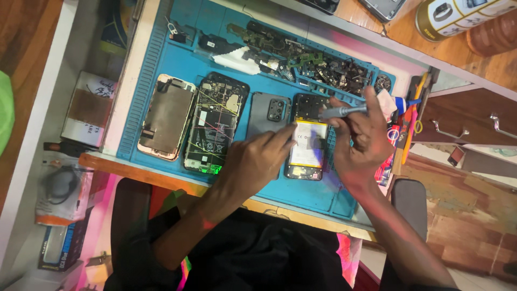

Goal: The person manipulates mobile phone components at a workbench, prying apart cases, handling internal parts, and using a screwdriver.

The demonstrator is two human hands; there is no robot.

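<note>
1. Right hand – grip closed around a grey screwdriver, over the opened phone near the blue mat's right edge.
2. Left hand – fingers flat, holding nothing, pressing the phone's near-left side beside a grey back cover.

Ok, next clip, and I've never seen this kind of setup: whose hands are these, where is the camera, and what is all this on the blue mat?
There is one picture, taken from a camera on a person's head, looking down at their own two bare hands. The blue mat is a work mat on a desk. On it lie four opened phones or phone parts side by side, and a pile of small circuit parts along the far edge. The left hand rests on the opened phone with the pale battery and steadies it. The right hand has a grip on a slim grey screwdriver-like tool, its tip pointing at that phone's upper part.
</note>
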